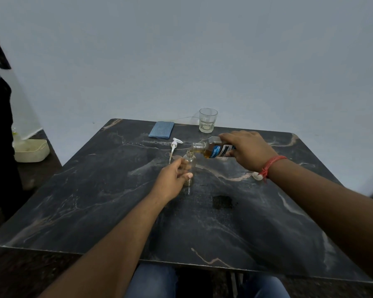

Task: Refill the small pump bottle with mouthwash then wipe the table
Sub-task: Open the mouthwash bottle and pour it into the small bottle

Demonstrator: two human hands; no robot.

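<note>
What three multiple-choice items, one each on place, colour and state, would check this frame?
1. Where does the cloth lie?
A. on the table's far edge, left of the glass
B. under the small bottle
C. in the right hand

2. What colour is the pump?
A. red
B. white
C. green

3. How is the mouthwash bottle held?
A. upright and capped
B. lying flat on the table
C. tipped, uncapped, mouth over the small bottle

Key: 1 A, the folded cloth sits at the far edge beside the glass; 2 B, the pump lying on the table is white; 3 C, the right hand tilts it over the neck while the left hand holds the small bottle.
</note>
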